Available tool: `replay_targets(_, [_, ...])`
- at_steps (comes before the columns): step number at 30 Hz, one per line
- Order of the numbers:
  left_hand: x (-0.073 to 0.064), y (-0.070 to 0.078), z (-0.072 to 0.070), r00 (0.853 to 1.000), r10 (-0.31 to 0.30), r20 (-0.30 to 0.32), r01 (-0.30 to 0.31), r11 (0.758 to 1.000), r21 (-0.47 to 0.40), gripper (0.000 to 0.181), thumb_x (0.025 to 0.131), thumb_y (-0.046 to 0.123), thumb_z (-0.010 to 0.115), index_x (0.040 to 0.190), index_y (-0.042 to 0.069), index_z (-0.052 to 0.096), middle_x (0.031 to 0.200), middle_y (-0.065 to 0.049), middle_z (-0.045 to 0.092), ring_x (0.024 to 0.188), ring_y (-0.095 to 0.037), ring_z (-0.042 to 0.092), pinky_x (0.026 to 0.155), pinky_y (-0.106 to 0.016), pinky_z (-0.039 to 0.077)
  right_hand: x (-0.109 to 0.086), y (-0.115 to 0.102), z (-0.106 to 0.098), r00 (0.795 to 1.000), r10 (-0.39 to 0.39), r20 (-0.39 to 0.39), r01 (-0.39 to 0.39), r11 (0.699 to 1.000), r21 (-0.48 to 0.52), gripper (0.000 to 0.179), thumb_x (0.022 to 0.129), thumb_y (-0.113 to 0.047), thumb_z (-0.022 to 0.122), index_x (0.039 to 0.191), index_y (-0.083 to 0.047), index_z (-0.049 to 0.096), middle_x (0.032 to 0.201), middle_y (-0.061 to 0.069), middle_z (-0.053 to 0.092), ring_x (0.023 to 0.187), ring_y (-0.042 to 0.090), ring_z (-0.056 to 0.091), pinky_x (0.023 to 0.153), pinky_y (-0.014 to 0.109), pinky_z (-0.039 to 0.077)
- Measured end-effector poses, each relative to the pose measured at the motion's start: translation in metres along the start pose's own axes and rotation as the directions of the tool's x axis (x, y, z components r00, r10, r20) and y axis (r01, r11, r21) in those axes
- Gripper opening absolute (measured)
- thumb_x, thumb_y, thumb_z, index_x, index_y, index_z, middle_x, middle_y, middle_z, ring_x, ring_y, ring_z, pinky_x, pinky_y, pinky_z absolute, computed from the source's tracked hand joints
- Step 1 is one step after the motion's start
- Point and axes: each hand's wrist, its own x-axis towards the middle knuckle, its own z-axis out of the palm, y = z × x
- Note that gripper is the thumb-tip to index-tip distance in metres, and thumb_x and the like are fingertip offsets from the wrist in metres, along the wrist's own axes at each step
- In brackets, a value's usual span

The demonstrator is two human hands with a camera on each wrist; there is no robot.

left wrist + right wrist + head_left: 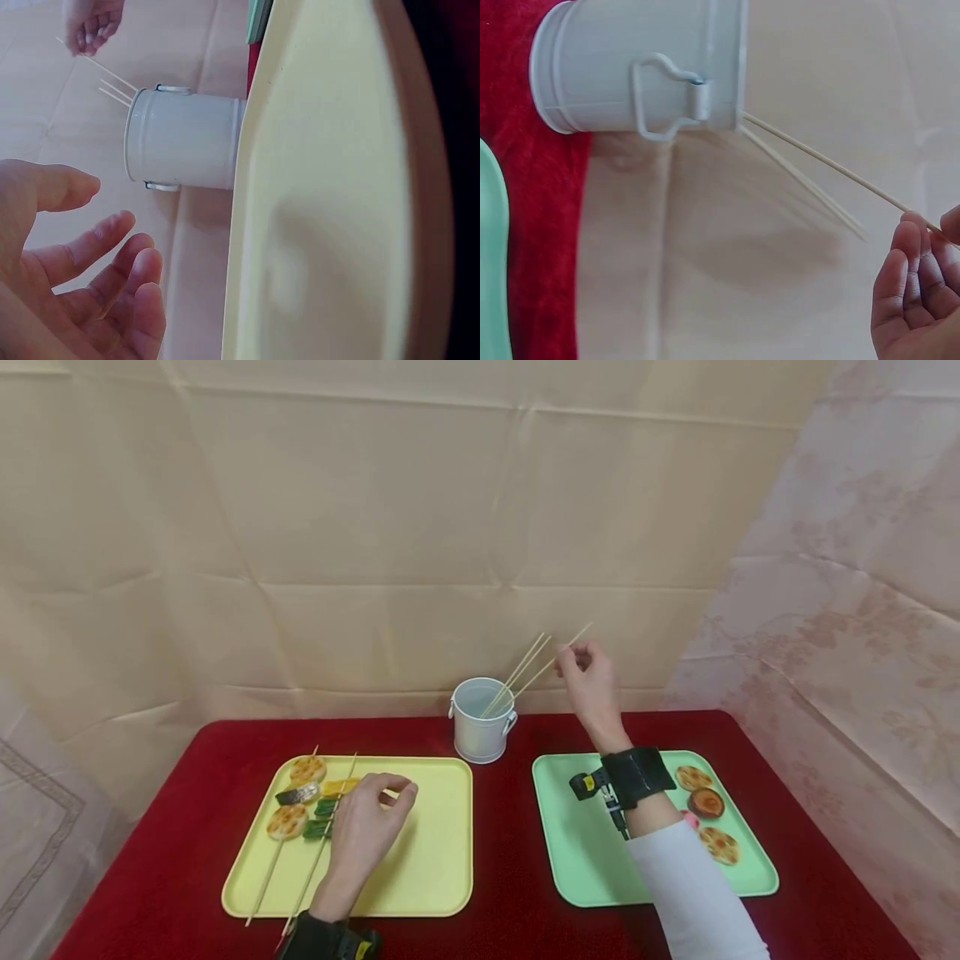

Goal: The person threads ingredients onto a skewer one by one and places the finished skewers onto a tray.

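My right hand [591, 681] pinches the upper part of a thin wooden skewer [825, 159] between thumb and fingers. That skewer slants down, its lower end still inside the rim of a small white metal bucket [478, 743]. Two more skewers [517, 673] lean in the bucket. Over the yellow tray [438, 868] hovers my left hand [367, 827], holding nothing, its thumb and bent fingers apart in the left wrist view. Beneath and beside it lies a skewer with green pieces [318, 829] and a yellow piece, partly hidden. Left of that lies another skewer with round browned pieces [287, 822].
A green tray [585, 868] stands at the right, partly covered by my right forearm. On it are round browned pieces [718, 845], a dark-rimmed round piece [706, 803] and something pink. Cloth walls rise behind the red-covered table [502, 843].
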Motion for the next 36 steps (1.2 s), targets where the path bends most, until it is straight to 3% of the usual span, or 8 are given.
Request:
replay_targets(9, [0.002,0.003,0.002,1.000,0.002,0.013,-0.002,1.000,-0.013,0.021,0.096,0.026,0.071,0.110,0.012,0.079,0.097,0.000,0.071,0.084,-0.017,0.066,0.069,-0.037,0.049,-0.023,-0.016,-0.024,0.990,-0.099,-0.097,0.102,0.995,0.022,0.029,0.105,-0.030,0.058,0.104,-0.001,0.063,0.093,0.012,0.071,0.084,0.016,0.065,0.075,0.023,0.049])
replay_targets(14, [0.003,0.006,0.004,1.000,0.006,0.017,-0.006,1.000,0.002,0.022,0.096,0.027,0.071,0.110,0.013,0.079,0.099,-0.001,0.071,0.085,-0.017,0.065,0.070,-0.037,0.048,-0.040,-0.020,-0.034,0.985,-0.112,-0.128,0.120,0.991,0.060,0.028,0.105,-0.027,0.061,0.111,0.001,0.064,0.097,0.008,0.072,0.087,0.014,0.068,0.083,0.020,0.053])
replay_targets(20, [0.004,0.010,0.006,1.000,0.021,0.022,-0.021,1.000,-0.009,0.021,0.096,0.026,0.071,0.110,0.011,0.078,0.105,-0.004,0.072,0.088,-0.020,0.067,0.073,-0.040,0.049,-0.061,-0.018,-0.047,0.989,-0.022,-0.149,0.041,0.990,0.132,0.025,0.103,-0.020,0.064,0.115,0.002,0.061,0.098,0.003,0.071,0.089,0.016,0.069,0.085,0.019,0.055])
replay_targets(25, [0.007,0.012,0.011,0.998,0.054,0.013,-0.053,0.995,-0.079,0.024,0.095,0.021,0.073,0.115,0.008,0.076,0.112,-0.008,0.072,0.096,-0.027,0.070,0.079,-0.041,0.053,-0.082,-0.010,-0.048,0.993,0.058,-0.105,-0.035,0.976,0.216,0.019,0.102,-0.015,0.066,0.108,0.001,0.060,0.094,0.002,0.073,0.086,0.016,0.070,0.082,0.021,0.057])
replay_targets(28, [0.008,0.014,0.014,0.998,0.063,-0.001,-0.062,0.988,-0.144,0.034,0.095,0.019,0.073,0.126,0.005,0.070,0.121,-0.012,0.069,0.109,-0.031,0.067,0.084,-0.044,0.055,-0.095,-0.005,-0.043,0.994,0.100,-0.042,-0.081,0.942,0.325,0.018,0.101,-0.012,0.068,0.106,0.004,0.061,0.094,0.004,0.076,0.085,0.017,0.071,0.083,0.025,0.058])
replay_targets(32, [0.007,0.020,0.021,0.999,0.045,-0.008,-0.046,0.967,-0.251,0.047,0.095,0.018,0.074,0.138,0.003,0.061,0.135,-0.017,0.063,0.125,-0.034,0.058,0.094,-0.050,0.054,-0.113,-0.002,-0.033,0.985,0.156,0.073,-0.172,0.870,0.461,0.016,0.101,-0.008,0.067,0.107,0.005,0.061,0.095,0.006,0.077,0.087,0.018,0.073,0.087,0.029,0.058])
replay_targets(34, [0.006,0.023,0.025,1.000,0.021,0.012,-0.016,0.944,-0.329,0.050,0.096,0.018,0.074,0.140,0.002,0.058,0.138,-0.018,0.061,0.129,-0.035,0.056,0.096,-0.051,0.053,-0.122,-0.002,-0.029,0.975,0.174,0.135,-0.219,0.836,0.504,0.012,0.102,-0.007,0.066,0.107,0.003,0.061,0.097,0.007,0.077,0.089,0.018,0.073,0.089,0.031,0.058])
replay_targets(36, [0.004,0.027,0.029,0.999,-0.003,0.049,0.024,0.903,-0.428,0.050,0.097,0.018,0.073,0.141,0.001,0.056,0.140,-0.018,0.060,0.132,-0.035,0.055,0.101,-0.051,0.051,-0.131,-0.002,-0.024,0.964,0.184,0.193,-0.261,0.800,0.540,0.008,0.103,-0.006,0.064,0.105,0.001,0.061,0.099,0.008,0.077,0.091,0.017,0.073,0.090,0.031,0.058])
